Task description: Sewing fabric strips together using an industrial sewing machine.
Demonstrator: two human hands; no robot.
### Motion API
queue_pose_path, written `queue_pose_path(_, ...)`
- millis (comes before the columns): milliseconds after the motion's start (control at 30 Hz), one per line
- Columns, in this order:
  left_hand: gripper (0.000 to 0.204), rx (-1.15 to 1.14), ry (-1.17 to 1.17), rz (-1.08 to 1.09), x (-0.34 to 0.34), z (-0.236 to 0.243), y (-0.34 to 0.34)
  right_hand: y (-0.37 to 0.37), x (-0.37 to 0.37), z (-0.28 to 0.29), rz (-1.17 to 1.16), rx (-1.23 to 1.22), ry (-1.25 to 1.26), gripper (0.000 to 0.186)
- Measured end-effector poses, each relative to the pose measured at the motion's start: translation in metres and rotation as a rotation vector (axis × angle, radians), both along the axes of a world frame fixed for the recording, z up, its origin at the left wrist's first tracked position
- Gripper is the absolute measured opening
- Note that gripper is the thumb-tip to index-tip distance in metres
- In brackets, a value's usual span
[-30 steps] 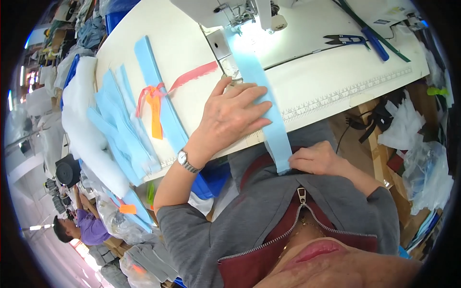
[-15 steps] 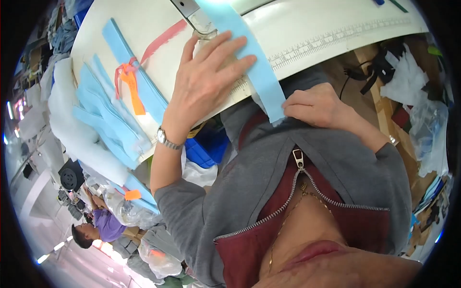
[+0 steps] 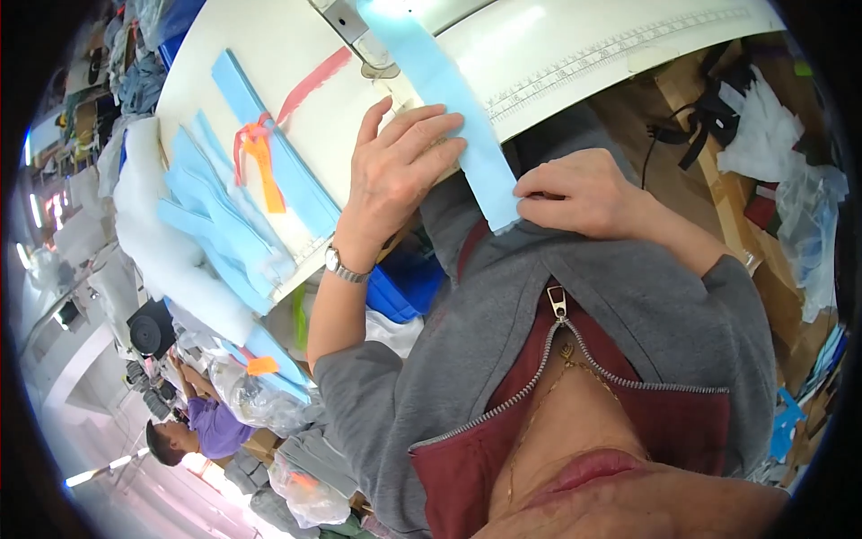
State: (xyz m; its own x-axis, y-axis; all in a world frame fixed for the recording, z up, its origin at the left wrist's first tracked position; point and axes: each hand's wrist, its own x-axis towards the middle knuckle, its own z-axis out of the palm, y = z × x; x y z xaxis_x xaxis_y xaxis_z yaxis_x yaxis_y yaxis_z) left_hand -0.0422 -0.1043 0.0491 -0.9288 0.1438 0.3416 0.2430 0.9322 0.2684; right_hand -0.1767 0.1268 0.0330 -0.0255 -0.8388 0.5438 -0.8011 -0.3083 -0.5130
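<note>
A long light blue fabric strip [image 3: 476,148] runs from beside a sewing machine [image 3: 348,20] down over the table's near edge. My left hand [image 3: 400,166] lies with its fingers spread, the tips touching the strip's left edge. My right hand [image 3: 584,193] is closed at the strip's right edge, pinching it near its loose lower end. The thumb of that hand is mostly hidden. Above my left hand, the machine's metal plate [image 3: 382,70] shows next to the strip.
On the white table [image 3: 314,36] lie a folded blue strip bundle [image 3: 278,148] with an orange tag [image 3: 260,171], more blue strips [image 3: 211,202] and white padding [image 3: 162,242]. A ruler scale [image 3: 620,63] runs along the near edge. A blue bin [image 3: 404,287] sits below; a person in purple [image 3: 215,427] is farther left.
My left hand has slid back from the machine along the strip, toward its lower end. My right hand keeps its pinch, with the strip's end a little farther left. The view has turned slightly.
</note>
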Motion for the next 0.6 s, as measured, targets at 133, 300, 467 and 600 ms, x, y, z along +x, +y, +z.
queue_pose_path(133, 0.027, -0.017, 0.002, -0.005, -0.0002, 0.0005, 0.0005, -0.0004, 0.0011, -0.0003, -0.01, -0.04, 0.014, 0.007)
queue_pose_path(300, 0.031, -0.015, -0.005, -0.014, 0.0009, 0.0002, 0.0004, 0.0011, 0.0018, -0.0018, -0.01, -0.042, 0.006, 0.008)
queue_pose_path(467, 0.037, 0.022, -0.013, -0.015, -0.0006, -0.0004, 0.0001, 0.0012, 0.0008, -0.0032, 0.001, -0.009, -0.027, 0.008)
queue_pose_path(600, 0.041, 0.054, -0.039, -0.003, -0.0049, -0.0025, -0.0013, 0.0016, -0.0013, -0.0068, 0.02, 0.018, -0.062, 0.008)
